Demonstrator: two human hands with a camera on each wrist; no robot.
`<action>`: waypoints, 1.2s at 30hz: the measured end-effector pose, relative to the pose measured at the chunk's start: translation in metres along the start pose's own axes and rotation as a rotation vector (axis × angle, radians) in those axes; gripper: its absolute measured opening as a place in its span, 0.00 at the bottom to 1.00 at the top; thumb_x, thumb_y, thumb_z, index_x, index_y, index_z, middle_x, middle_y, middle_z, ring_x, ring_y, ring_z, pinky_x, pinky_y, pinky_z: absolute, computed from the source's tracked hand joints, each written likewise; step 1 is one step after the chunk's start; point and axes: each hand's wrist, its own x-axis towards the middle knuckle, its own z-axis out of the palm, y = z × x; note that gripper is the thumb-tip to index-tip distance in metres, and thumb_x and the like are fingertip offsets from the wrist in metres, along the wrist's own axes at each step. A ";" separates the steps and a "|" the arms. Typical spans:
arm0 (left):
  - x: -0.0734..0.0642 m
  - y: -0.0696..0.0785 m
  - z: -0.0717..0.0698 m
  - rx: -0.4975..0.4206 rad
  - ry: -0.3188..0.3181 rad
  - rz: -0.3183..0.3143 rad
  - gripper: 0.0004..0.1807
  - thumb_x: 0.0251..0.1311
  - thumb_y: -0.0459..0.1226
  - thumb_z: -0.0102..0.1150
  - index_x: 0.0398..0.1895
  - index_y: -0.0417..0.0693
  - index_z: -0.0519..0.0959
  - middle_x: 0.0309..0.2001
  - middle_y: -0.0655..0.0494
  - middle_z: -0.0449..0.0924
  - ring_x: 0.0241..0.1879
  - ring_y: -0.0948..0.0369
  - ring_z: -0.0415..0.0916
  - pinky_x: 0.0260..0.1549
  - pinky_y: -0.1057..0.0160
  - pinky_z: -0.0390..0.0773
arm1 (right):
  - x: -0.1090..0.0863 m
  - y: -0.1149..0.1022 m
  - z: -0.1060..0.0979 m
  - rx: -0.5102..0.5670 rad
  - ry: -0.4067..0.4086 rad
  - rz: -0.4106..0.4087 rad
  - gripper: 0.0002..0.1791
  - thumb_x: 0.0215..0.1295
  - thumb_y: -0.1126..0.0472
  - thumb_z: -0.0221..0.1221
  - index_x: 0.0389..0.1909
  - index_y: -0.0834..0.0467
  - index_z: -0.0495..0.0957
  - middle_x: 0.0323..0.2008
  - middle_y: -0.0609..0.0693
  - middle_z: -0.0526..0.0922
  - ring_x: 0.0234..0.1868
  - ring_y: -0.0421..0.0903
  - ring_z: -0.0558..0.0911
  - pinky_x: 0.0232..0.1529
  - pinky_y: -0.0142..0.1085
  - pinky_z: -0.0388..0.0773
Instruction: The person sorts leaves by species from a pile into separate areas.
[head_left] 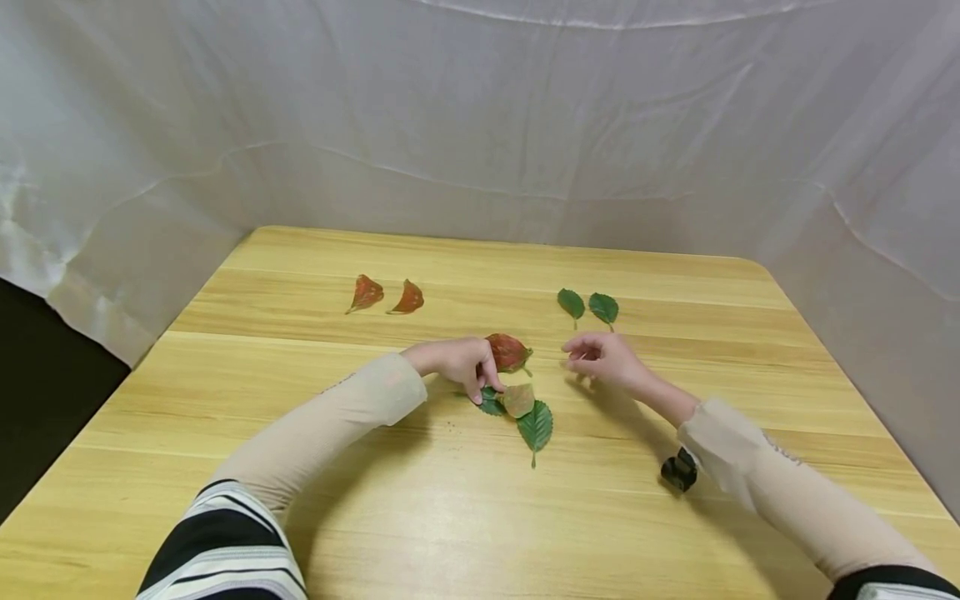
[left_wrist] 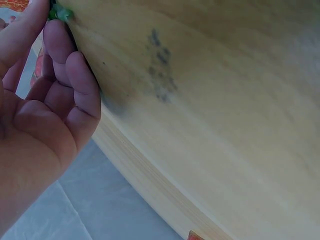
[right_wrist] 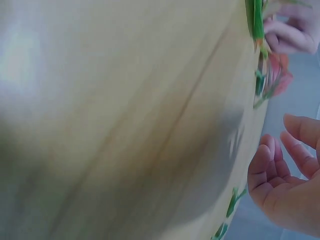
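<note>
In the middle of the wooden table point(head_left: 420, 517) lies a small pile of leaves: a red leaf point(head_left: 507, 352), a small dark green leaf point(head_left: 491, 403), a pale leaf point(head_left: 518, 400) and a larger green leaf point(head_left: 536, 427). My left hand point(head_left: 477, 392) reaches down onto the pile's left side, its curled fingertips pinching the edge of the small dark green leaf point(left_wrist: 60, 12). To the right of the pile my right hand point(head_left: 581, 358) hovers with loosely curled fingers point(right_wrist: 272, 160) and holds nothing.
Two red leaves point(head_left: 365, 293) point(head_left: 408, 297) lie side by side at the back left. Two green leaves point(head_left: 571, 303) point(head_left: 603, 307) lie at the back right. A small black device point(head_left: 678, 471) sits at my right wrist. White cloth point(head_left: 480, 125) walls the table in.
</note>
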 end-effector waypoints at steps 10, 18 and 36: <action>0.001 0.000 0.000 -0.039 -0.006 -0.019 0.10 0.41 0.23 0.65 0.32 0.36 0.82 0.42 0.47 0.79 0.11 0.69 0.56 0.21 0.73 0.66 | -0.010 -0.013 0.013 0.010 -0.077 -0.044 0.15 0.55 0.70 0.59 0.44 0.72 0.74 0.31 0.54 0.76 0.28 0.49 0.75 0.24 0.36 0.74; 0.000 0.000 0.000 -0.042 -0.010 -0.024 0.11 0.41 0.24 0.65 0.33 0.37 0.82 0.39 0.48 0.80 0.11 0.69 0.56 0.21 0.73 0.66 | -0.016 -0.016 0.024 -0.019 -0.143 -0.095 0.15 0.54 0.69 0.60 0.43 0.70 0.76 0.30 0.53 0.78 0.28 0.46 0.76 0.27 0.32 0.73; -0.003 0.003 -0.001 -0.008 -0.001 -0.043 0.18 0.43 0.25 0.64 0.42 0.38 0.80 0.15 0.53 0.75 0.11 0.68 0.56 0.17 0.73 0.62 | -0.017 -0.016 0.032 0.006 -0.344 -0.158 0.20 0.48 0.72 0.62 0.46 0.71 0.75 0.31 0.56 0.79 0.19 0.38 0.67 0.19 0.27 0.65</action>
